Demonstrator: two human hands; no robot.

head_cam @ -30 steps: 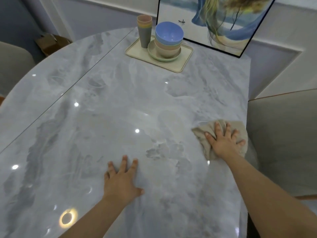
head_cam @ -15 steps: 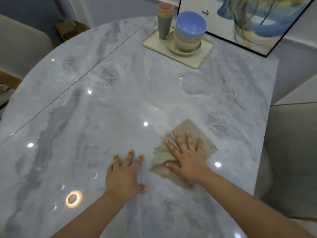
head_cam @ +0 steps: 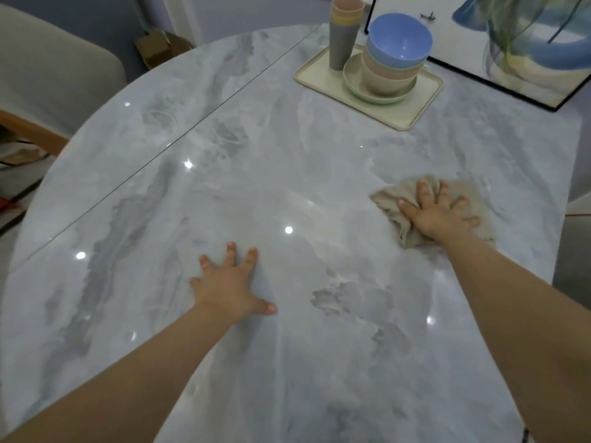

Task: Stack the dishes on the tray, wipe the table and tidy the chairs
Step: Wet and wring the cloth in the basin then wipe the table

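My right hand (head_cam: 439, 214) presses flat, fingers spread, on a crumpled beige cloth (head_cam: 393, 199) at the right side of the grey marble table (head_cam: 256, 155). My left hand (head_cam: 232, 282) rests flat on the bare tabletop in the middle, fingers spread, holding nothing. At the far end stands a cream tray (head_cam: 415, 100). On it are stacked bowls with a blue one on top (head_cam: 398, 47), sitting on green plates (head_cam: 355, 86), and beside them a stack of cups (head_cam: 343, 33).
A beige chair (head_cam: 48, 68) stands at the table's left, with a cardboard box (head_cam: 160, 47) on the floor behind it. A framed painting (head_cam: 511, 43) leans against the wall behind the tray. Another chair's edge (head_cam: 575, 238) shows at the right.
My right hand slid the cloth from the right edge to the middle beside my left hand, then back out to the right. My left hand stayed planted on the table.
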